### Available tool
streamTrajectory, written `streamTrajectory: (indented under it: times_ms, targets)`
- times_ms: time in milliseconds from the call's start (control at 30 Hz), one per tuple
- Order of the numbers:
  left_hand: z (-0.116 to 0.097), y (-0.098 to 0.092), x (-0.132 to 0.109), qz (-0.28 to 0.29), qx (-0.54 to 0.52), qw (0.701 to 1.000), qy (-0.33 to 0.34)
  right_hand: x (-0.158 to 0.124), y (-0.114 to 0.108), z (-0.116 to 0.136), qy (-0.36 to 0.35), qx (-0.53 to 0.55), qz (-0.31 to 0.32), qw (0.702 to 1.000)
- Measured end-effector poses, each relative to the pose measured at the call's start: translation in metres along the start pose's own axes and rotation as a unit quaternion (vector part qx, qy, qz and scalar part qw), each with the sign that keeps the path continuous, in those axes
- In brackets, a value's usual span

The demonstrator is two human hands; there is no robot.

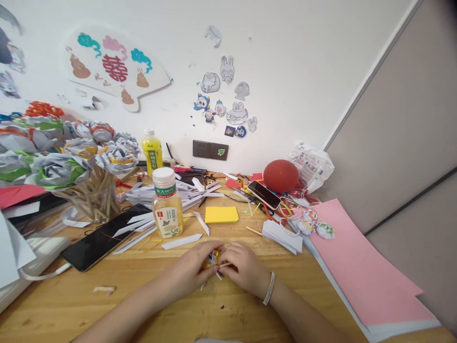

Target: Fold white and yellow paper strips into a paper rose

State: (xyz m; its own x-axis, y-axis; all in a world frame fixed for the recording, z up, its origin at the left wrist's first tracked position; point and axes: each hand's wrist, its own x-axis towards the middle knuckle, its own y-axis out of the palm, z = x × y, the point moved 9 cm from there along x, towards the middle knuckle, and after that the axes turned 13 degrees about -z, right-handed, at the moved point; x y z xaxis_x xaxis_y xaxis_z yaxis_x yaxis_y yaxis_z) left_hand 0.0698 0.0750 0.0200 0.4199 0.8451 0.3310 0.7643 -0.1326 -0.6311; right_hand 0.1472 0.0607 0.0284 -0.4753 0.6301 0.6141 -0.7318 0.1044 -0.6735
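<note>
My left hand (194,267) and my right hand (243,267) meet low over the wooden desk (143,295), fingers pinched together around a small folded paper piece (213,259) of white and yellow with a thin wooden stick poking out. Both hands are closed on it. A bracelet circles my right wrist. Just beyond the hands lie white folded paper strips (180,242) and a stack of yellow paper squares (221,215). A bottle of pale yellow drink (166,204) stands upright behind my left hand.
A dark tablet (103,238) lies at left beside a bunch of paper flowers on sticks (71,157). A phone (264,194), a red ball (281,176), a white paper stack (282,236) and pink sheets (360,267) are at right. A second bottle (152,152) stands by the wall.
</note>
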Motion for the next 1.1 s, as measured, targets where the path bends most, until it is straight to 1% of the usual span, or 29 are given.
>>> streamTrajectory:
  times_ms: [133, 233, 367, 433, 567, 733, 900, 1100]
  targets:
    - [-0.0007, 0.0009, 0.0004, -0.001, -0.005, 1.0, 0.004, 0.0001, -0.0022, 0.0026, -0.004, 0.023, -0.009, 1.0]
    - [0.0009, 0.0024, -0.0005, 0.002, -0.003, 1.0, 0.001, -0.0002, -0.002, 0.0051, -0.02, 0.03, -0.005, 0.999]
    - [0.0046, 0.0033, -0.0022, -0.006, -0.004, 1.0, 0.006, -0.0013, 0.0005, 0.0093, -0.066, -0.009, 0.003, 0.998]
    - [0.0057, 0.0034, -0.0027, -0.011, -0.01, 1.0, 0.009, -0.0019, 0.0025, 0.0093, -0.076, -0.028, 0.007, 0.997]
    - [0.005, 0.0028, -0.0023, -0.024, -0.021, 0.999, 0.004, -0.0028, 0.0055, 0.0052, -0.053, -0.029, 0.017, 0.998]
    - [0.0044, 0.0045, -0.0011, -0.035, -0.03, 0.999, -0.023, -0.0022, 0.0038, 0.0032, -0.023, -0.013, 0.012, 1.0]
    - [0.0024, 0.005, -0.0004, -0.043, -0.039, 0.998, -0.028, -0.0025, 0.0057, 0.006, -0.035, -0.026, 0.027, 0.999]
    - [-0.0029, 0.0041, 0.0005, -0.048, -0.041, 0.998, -0.018, -0.0038, 0.0046, 0.0064, -0.038, -0.029, 0.025, 0.999]
